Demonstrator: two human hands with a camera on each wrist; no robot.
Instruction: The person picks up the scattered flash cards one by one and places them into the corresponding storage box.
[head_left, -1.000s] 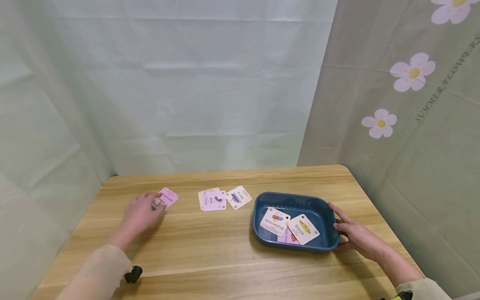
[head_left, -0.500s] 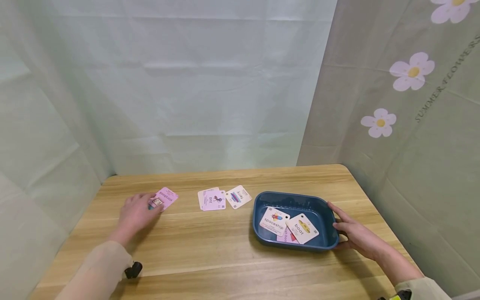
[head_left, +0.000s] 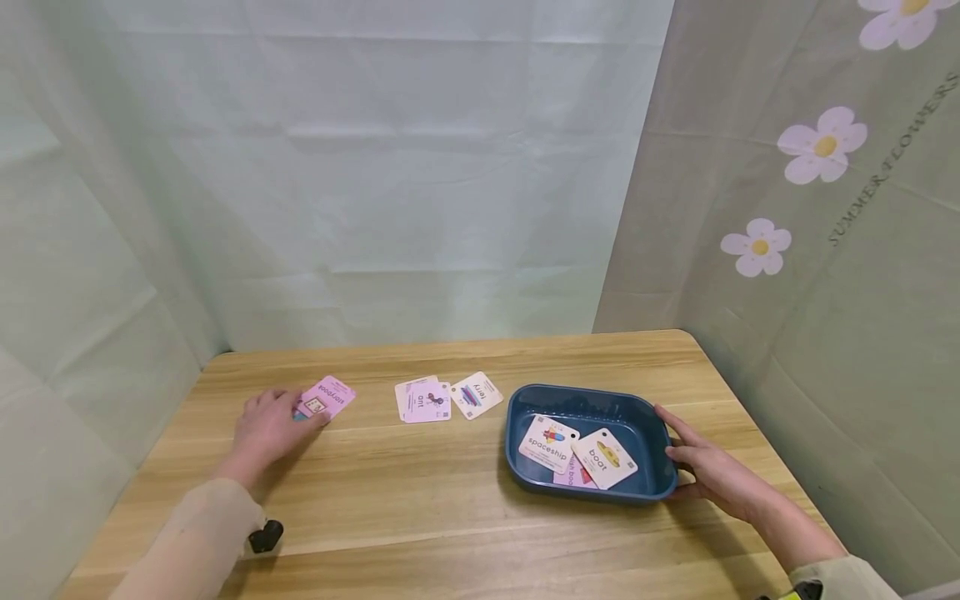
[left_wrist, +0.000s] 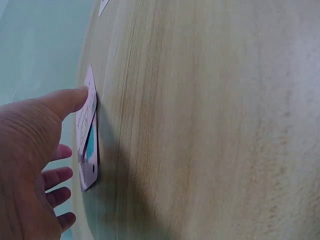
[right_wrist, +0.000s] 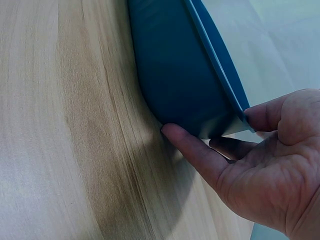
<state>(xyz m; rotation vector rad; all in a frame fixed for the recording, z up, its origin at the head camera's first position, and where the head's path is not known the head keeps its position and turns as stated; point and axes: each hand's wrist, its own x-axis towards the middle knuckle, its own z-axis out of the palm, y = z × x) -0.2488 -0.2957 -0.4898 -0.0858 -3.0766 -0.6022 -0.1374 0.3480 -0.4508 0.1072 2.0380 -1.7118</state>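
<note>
My left hand (head_left: 268, 429) is over a pink card marked "storybook" (head_left: 334, 395) at the table's left. In the left wrist view its thumb touches the upper card (left_wrist: 85, 117), which lies slanted over another pink card (left_wrist: 90, 172). The other fingers are loosely bent beside them. My right hand (head_left: 708, 467) holds the right end of a dark blue tray (head_left: 581, 397). In the right wrist view its fingers touch the rim and lower corner of the tray (right_wrist: 175, 65). Inside the tray lie the "spaceship" card (head_left: 550, 443), the "boat" card (head_left: 605, 459) and a partly covered pink card (head_left: 570, 475).
Between the left hand and the tray, an "ant" card (head_left: 427, 402) overlaps another card. A "ferry" card (head_left: 477, 394) lies beside them. The wooden table (head_left: 390, 517) is bounded by a pale hanging cloth (head_left: 420, 183) behind and at the sides.
My left hand has drawn back slightly to the left, and more of the "storybook" card shows. The right hand and the tray hold their place.
</note>
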